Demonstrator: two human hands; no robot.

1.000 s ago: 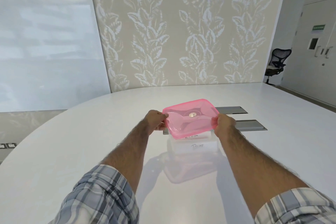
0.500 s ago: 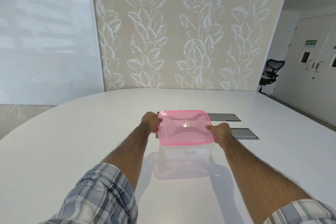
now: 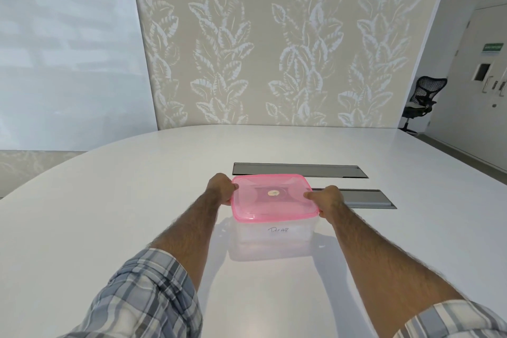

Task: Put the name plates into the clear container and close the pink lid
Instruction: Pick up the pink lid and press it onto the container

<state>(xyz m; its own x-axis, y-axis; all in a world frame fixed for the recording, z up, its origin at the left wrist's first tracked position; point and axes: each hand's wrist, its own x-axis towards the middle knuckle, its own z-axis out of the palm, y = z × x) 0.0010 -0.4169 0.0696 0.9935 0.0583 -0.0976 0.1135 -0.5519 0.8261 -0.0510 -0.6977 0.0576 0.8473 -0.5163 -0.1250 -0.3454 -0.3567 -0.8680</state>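
Observation:
A clear container (image 3: 274,241) stands on the white table (image 3: 109,214) in front of me. The pink lid (image 3: 273,196) lies flat on top of it, with a small round sticker at its centre. Through the front wall I see a white name plate (image 3: 278,230) with handwriting on it. My left hand (image 3: 220,189) grips the lid's left edge, thumb on top. My right hand (image 3: 326,200) grips the right edge, thumb pressing on the lid's top.
Two grey cable hatches (image 3: 299,169) (image 3: 365,198) are set into the table just behind and to the right of the container. A black office chair (image 3: 419,101) stands by the doors at the far right. A whiteboard (image 3: 68,49) hangs on the left wall.
The lid was tilted above the container a second ago; it has come down and now sits level on it. Both hands kept hold of its side edges.

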